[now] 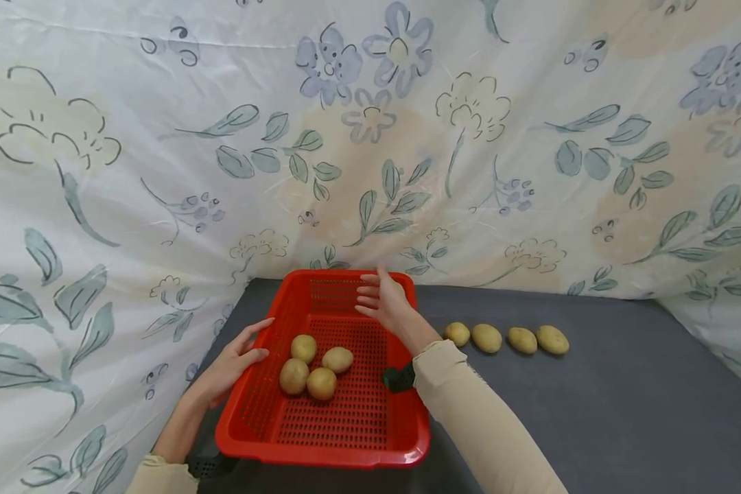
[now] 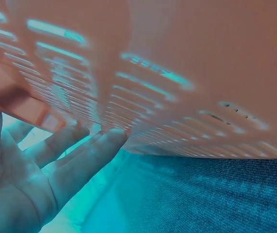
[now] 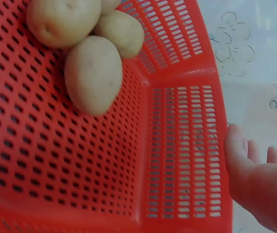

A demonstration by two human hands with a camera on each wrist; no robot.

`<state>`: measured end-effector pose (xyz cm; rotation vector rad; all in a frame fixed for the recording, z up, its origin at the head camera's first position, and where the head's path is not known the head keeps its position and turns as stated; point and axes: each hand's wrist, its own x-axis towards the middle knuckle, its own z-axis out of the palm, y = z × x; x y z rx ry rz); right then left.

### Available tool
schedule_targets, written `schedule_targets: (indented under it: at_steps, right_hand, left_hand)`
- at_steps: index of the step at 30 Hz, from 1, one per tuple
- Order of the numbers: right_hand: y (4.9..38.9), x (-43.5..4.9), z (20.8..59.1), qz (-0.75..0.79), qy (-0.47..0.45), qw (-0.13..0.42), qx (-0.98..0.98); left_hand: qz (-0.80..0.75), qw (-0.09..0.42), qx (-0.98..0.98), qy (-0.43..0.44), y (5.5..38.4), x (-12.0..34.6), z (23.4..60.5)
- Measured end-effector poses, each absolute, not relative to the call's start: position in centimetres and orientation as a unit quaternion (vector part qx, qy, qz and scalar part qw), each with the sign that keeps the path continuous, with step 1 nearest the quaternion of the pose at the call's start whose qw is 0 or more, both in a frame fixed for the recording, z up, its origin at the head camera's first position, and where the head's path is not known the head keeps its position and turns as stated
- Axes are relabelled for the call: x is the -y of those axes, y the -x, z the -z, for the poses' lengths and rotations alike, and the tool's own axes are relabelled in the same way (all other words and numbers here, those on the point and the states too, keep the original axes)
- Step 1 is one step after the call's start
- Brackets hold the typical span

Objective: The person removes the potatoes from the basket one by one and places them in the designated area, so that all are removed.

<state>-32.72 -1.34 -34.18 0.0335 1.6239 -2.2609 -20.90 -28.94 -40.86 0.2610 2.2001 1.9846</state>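
Observation:
A red plastic basket (image 1: 321, 453) with slotted walls sits on the dark table, several potatoes (image 1: 322, 383) grouped in its left half. At the basket's left rim is my left hand (image 1: 231, 367), thumb over the edge. The left wrist view shows its fingers (image 2: 87, 162) fairly straight beside the slotted outer wall; whether they press on it I cannot tell. My right hand (image 1: 385, 302) holds nothing, fingers extended, over the basket's far right part. In the right wrist view that hand (image 3: 259, 182) appears beside the basket's rim (image 3: 220, 111).
Several more potatoes (image 1: 486, 338) lie in a row on the dark tabletop (image 1: 593, 412), to the right of the basket. A floral cloth (image 1: 469, 171) hangs behind the table and along its left side. Black wrist straps are on both arms.

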Motion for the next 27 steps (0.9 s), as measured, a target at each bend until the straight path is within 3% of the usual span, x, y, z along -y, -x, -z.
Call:
schedule_targets:
  at_steps: [27]
  right_hand:
    - [31.6,6.1,37.8,0.811,-0.058,0.186,-0.552]
  left_hand:
    - [-0.668,0.088,-0.735,-0.079,21.4,29.1,41.0]
